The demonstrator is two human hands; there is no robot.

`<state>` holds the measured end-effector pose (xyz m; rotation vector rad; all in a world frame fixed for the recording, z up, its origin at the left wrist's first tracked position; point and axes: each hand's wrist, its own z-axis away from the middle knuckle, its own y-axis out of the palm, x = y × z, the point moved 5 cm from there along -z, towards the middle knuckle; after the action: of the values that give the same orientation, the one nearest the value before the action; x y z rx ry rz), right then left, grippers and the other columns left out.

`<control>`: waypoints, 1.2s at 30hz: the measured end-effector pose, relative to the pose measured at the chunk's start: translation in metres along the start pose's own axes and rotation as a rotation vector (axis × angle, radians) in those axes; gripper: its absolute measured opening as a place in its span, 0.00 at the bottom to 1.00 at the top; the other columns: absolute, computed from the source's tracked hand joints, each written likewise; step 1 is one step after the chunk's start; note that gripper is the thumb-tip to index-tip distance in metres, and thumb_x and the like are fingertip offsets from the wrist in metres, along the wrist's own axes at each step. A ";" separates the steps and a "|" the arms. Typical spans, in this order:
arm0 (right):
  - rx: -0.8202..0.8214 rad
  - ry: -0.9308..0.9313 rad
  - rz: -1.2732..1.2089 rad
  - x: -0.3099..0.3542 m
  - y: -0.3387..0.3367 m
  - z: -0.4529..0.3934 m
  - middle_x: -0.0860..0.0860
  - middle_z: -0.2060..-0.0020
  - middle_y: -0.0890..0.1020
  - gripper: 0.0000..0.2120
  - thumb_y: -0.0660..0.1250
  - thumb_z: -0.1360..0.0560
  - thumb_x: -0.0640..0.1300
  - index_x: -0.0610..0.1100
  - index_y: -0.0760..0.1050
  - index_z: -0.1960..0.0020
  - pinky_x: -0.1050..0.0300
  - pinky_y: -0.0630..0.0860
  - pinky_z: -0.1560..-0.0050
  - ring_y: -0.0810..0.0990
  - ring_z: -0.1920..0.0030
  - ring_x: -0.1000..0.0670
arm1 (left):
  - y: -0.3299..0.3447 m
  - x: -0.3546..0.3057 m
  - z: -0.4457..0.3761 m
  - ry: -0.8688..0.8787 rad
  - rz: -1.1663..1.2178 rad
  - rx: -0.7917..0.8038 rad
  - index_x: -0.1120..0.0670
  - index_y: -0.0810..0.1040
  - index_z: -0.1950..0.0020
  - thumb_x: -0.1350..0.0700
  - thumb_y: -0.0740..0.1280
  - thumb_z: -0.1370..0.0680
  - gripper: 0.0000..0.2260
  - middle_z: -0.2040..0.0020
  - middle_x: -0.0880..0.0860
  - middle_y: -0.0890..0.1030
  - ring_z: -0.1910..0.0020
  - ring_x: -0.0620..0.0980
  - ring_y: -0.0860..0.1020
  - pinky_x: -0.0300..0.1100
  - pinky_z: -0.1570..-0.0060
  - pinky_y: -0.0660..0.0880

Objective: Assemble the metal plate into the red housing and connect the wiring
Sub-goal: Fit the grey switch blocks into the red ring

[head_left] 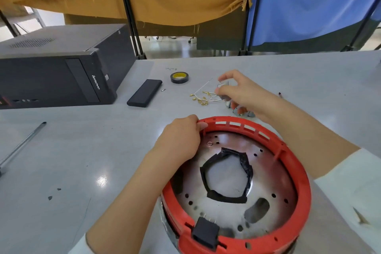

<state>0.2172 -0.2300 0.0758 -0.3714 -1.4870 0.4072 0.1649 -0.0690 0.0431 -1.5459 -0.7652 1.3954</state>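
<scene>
The round red housing (296, 173) lies on the grey table close to me. Inside it sits the metal plate (268, 179), with a black-taped centre opening and several holes. A black socket (205, 233) is fixed at the housing's near rim. My left hand (181, 140) grips the housing's far-left rim. Behind the housing, my right hand (239, 93) pinches a small grey metal part between thumb and forefinger. White wires with gold terminals (203, 98) trail from that part onto the table. More small metal pieces (245, 112) lie under the right hand.
A black Lenovo computer case (57, 72) lies at the left. A black flat box (144, 93) and a roll of black tape (179, 77) sit behind the wires. A pen (22, 144) lies at the left edge. Mustard and blue curtains hang behind the table.
</scene>
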 end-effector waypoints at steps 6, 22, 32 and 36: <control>0.132 0.074 -0.054 -0.017 0.028 0.008 0.51 0.61 0.81 0.12 0.69 0.26 0.53 0.46 0.78 0.50 0.61 0.73 0.62 0.78 0.64 0.55 | -0.020 0.011 -0.001 -0.029 0.010 0.238 0.49 0.69 0.32 0.42 0.57 0.18 0.17 0.31 0.53 0.74 0.38 0.52 0.74 0.41 0.45 0.65; 0.092 -0.072 0.304 -0.016 0.038 -0.001 0.50 0.71 0.70 0.17 0.59 0.23 0.53 0.46 0.70 0.66 0.56 0.62 0.68 0.69 0.72 0.52 | -0.013 0.000 -0.025 0.216 0.491 0.065 0.48 0.72 0.29 0.66 0.75 0.30 0.32 0.42 0.41 0.78 0.60 0.38 0.81 0.36 0.52 0.79; 0.163 -0.108 0.180 -0.014 0.038 0.009 0.55 0.60 0.78 0.11 0.68 0.26 0.54 0.46 0.78 0.55 0.59 0.67 0.60 0.75 0.58 0.57 | -0.015 0.005 -0.024 0.193 0.461 0.071 0.48 0.75 0.33 0.64 0.76 0.32 0.29 0.47 0.39 0.78 0.65 0.34 0.77 0.26 0.60 0.74; 0.138 -0.120 0.177 -0.015 0.037 0.008 0.57 0.59 0.80 0.13 0.70 0.31 0.60 0.51 0.79 0.57 0.59 0.70 0.57 0.77 0.56 0.57 | -0.013 0.007 -0.023 0.166 0.360 0.091 0.45 0.73 0.31 0.63 0.76 0.32 0.31 0.43 0.41 0.79 0.61 0.42 0.79 0.36 0.53 0.76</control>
<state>0.2078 -0.2048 0.0457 -0.3750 -1.5378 0.6797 0.1900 -0.0620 0.0509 -1.7607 -0.3283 1.5095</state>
